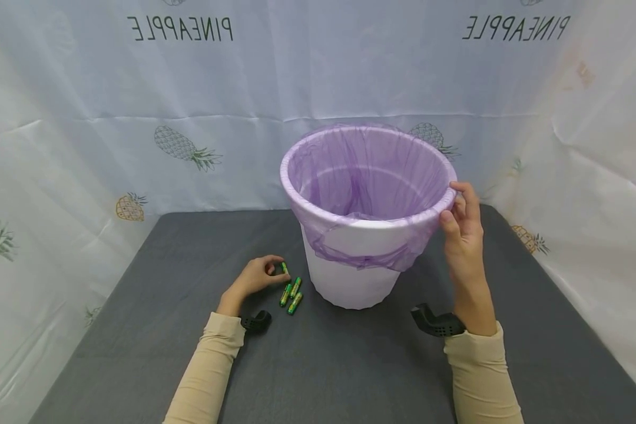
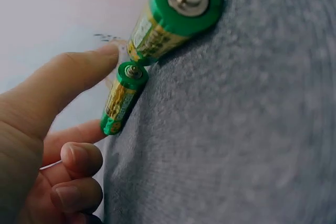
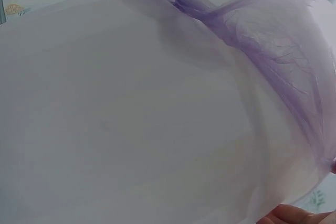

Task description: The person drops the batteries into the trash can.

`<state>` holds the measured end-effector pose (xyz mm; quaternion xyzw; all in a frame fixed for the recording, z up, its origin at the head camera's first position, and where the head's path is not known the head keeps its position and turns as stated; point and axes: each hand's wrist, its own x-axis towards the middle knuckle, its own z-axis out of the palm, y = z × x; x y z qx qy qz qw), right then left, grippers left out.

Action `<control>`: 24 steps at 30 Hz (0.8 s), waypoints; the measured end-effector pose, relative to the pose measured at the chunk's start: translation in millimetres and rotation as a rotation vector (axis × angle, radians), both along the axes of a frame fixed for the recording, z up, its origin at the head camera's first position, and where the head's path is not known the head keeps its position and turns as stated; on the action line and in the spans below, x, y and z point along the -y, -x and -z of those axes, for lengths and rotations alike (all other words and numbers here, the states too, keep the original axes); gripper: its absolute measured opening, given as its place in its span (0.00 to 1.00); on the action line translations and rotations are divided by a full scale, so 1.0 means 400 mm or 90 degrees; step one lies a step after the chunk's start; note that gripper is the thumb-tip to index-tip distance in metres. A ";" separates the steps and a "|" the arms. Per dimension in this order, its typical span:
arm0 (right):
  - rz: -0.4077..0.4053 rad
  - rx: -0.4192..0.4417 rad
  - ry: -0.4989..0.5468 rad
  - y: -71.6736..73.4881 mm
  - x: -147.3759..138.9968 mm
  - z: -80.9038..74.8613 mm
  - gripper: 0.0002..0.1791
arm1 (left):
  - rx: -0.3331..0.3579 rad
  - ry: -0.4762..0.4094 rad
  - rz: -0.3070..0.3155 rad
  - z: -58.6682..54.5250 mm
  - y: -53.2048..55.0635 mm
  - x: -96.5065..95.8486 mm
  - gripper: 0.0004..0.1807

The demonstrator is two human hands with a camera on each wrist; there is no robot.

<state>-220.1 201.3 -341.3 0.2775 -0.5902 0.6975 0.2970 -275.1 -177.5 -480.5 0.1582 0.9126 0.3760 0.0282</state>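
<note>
A white trash bin [image 1: 350, 285] stands on the dark table, lined with a purple bag [image 1: 368, 171] folded over its rim. My right hand [image 1: 466, 247] holds the bin's right rim with thumb and fingers; only its fingertips [image 3: 294, 214] show in the right wrist view. To the bin's left, my left hand [image 1: 257, 275] has thumb and index finger at opposite ends of a green AA battery [image 2: 121, 100]. Close by on the cloth lie three more batteries [image 1: 295, 303]. One nearer battery [image 2: 157, 35] looms large beside the thumb in the left wrist view.
A dark cloth covers the table [image 1: 350, 365]. Behind and at the sides hangs a white curtain [image 1: 275, 70] printed with pineapples. Black wrist cameras [image 1: 437, 323] sit on both forearms.
</note>
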 end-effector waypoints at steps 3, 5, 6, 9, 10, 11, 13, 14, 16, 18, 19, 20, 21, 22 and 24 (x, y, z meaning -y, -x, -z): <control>-0.002 -0.002 -0.001 0.000 -0.001 0.001 0.20 | 0.014 0.025 -0.006 0.006 0.004 -0.005 0.31; -0.005 -0.005 -0.001 0.000 -0.001 0.002 0.21 | 0.014 0.037 -0.009 0.008 0.005 -0.007 0.31; -0.007 -0.007 -0.002 0.000 -0.001 0.001 0.21 | 0.010 0.038 -0.010 0.008 0.005 -0.008 0.30; -0.009 -0.008 -0.004 0.000 -0.001 0.000 0.21 | -0.001 0.045 -0.020 0.010 0.006 -0.008 0.29; -0.009 -0.008 -0.005 0.000 0.000 0.000 0.21 | -0.004 0.045 -0.024 0.010 0.006 -0.007 0.29; -0.008 -0.008 -0.005 0.000 0.000 0.000 0.21 | -0.007 0.046 -0.027 0.010 0.005 -0.006 0.28; -0.007 -0.008 -0.006 0.000 0.000 -0.001 0.21 | -0.016 0.049 -0.029 0.010 0.005 -0.006 0.28; -0.007 -0.008 -0.007 -0.001 0.000 -0.002 0.21 | -0.019 0.050 -0.029 0.009 0.005 -0.006 0.27; -0.008 -0.007 -0.007 -0.001 0.000 -0.002 0.21 | -0.024 0.052 -0.028 0.008 0.004 -0.006 0.27; -0.009 -0.006 -0.007 -0.001 0.000 -0.002 0.21 | -0.028 0.053 -0.025 0.006 0.003 -0.006 0.27; -0.009 -0.005 -0.007 -0.001 0.000 -0.002 0.21 | -0.027 0.052 -0.024 0.005 0.002 -0.006 0.27; -0.009 -0.005 -0.007 -0.002 0.000 -0.001 0.21 | -0.025 0.051 -0.024 0.004 0.002 -0.006 0.27; -0.008 -0.005 -0.007 -0.001 0.000 -0.001 0.21 | -0.025 0.049 -0.025 0.003 0.002 -0.006 0.27; -0.008 -0.005 -0.007 -0.002 0.000 -0.001 0.21 | -0.024 0.048 -0.026 0.001 0.002 -0.005 0.27; -0.006 -0.005 -0.007 -0.002 0.000 0.000 0.21 | -0.025 0.046 -0.028 -0.001 0.003 -0.004 0.27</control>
